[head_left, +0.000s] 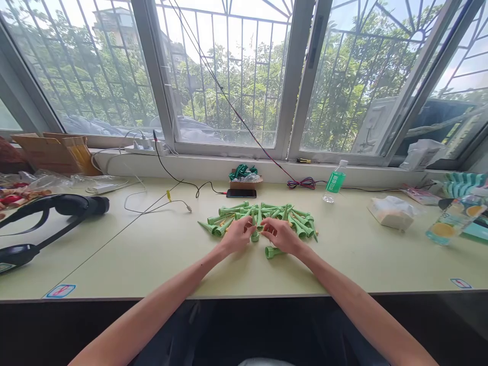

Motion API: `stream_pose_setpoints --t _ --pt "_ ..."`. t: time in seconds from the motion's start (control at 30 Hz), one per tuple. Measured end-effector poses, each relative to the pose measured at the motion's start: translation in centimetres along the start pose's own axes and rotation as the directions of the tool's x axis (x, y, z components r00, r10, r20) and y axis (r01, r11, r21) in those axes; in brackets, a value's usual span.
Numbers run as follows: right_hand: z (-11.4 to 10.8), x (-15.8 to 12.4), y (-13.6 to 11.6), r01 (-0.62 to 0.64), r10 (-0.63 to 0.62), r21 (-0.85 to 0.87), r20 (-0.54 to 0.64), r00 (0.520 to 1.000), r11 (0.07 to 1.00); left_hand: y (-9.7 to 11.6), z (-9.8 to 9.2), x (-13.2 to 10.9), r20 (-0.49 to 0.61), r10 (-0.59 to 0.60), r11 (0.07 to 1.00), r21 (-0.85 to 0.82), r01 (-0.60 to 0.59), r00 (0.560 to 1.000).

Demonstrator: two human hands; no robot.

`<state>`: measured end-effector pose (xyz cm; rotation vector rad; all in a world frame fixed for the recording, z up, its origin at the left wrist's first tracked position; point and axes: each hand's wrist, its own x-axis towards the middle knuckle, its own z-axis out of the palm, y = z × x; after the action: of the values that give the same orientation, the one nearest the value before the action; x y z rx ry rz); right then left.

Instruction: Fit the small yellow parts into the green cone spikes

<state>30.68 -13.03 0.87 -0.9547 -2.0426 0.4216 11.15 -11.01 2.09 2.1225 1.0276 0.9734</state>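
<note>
My left hand (237,236) is closed around a green cone-shaped plastic piece (255,236), whose wide ringed end points down toward me. Close beside it, my right hand (282,235) has its thumb and fingers pinched together near that piece; whatever they hold is too small to make out. Under my right wrist lies another green cone piece (271,252) on its side. Behind both hands spreads a pile of similar green cone pieces (301,223), with small yellow-orange bits showing among them.
A black phone (241,193) on a cable lies beyond the pile, before a small box (246,185) of green foil-like material. A bottle (335,182) and a tissue pack (392,212) stand to the right. A black headset (72,206) and a white cable (168,202) lie left.
</note>
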Motion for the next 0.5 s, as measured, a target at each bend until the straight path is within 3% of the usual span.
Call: stream_pose_setpoints --t 0.5 --pt "0.15 -0.01 0.22 0.001 0.000 -0.007 0.025 1.000 1.000 0.22 0.03 0.02 0.029 -0.006 1.000 0.026 0.005 1.000"
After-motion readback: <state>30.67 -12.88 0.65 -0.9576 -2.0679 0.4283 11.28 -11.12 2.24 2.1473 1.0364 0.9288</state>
